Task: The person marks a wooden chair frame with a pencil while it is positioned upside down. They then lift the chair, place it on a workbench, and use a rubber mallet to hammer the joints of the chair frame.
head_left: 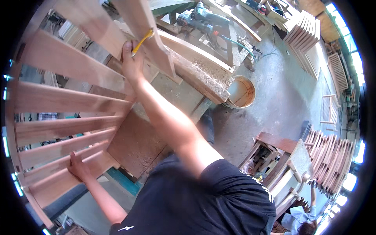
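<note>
A large wooden slatted frame (66,102), with several flat slats fanning out toward the left, stands in front of me. My left hand (79,168) grips one of its lower slats; part of the fingers is hidden behind the wood. My right arm reaches up and forward, and my right hand (133,64) is closed around a thin yellow stick-like thing (143,41), its exact kind unclear. That hand is against the frame's far side, beside a broad upright board (147,29). Below the frame lies a brown wooden panel (135,141).
Ahead are sawdust-covered timber (199,76), a teal power tool (200,15) with a hose, and a round bucket (241,93). Stacked panels (304,33) stand far right. Nearer right are a wooden cart (274,156), piled wooden parts (329,158) and another person (301,219).
</note>
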Tool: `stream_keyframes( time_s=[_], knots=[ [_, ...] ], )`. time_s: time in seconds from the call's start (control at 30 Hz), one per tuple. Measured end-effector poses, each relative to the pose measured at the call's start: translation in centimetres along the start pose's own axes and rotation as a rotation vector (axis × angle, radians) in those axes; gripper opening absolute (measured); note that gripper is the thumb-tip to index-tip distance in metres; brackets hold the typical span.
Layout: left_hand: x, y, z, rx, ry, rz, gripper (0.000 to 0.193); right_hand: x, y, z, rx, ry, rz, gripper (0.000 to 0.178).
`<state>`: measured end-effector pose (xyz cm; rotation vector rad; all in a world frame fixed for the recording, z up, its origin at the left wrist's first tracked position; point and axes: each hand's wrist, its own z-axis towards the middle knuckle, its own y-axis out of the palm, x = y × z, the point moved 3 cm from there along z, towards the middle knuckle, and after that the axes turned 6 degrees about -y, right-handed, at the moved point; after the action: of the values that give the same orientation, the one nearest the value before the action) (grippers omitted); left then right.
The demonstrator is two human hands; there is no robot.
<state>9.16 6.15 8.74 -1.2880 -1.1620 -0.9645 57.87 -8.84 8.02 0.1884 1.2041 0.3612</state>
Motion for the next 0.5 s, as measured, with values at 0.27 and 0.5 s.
stream_keyframes(
  time_s=[0.27, 0.5],
  knots=[
    [2.1, 2.5, -2.7, 0.05, 0.181, 0.248, 0.048, 5.0, 2.1, 1.7, -0.033, 0.09, 0.076, 0.034],
    [1.1, 2.3, -1.9, 0.094, 0.092, 0.043, 0.046, 4.3, 2.0, 2.0, -0.076, 0.059, 0.146, 0.039]
  ],
)
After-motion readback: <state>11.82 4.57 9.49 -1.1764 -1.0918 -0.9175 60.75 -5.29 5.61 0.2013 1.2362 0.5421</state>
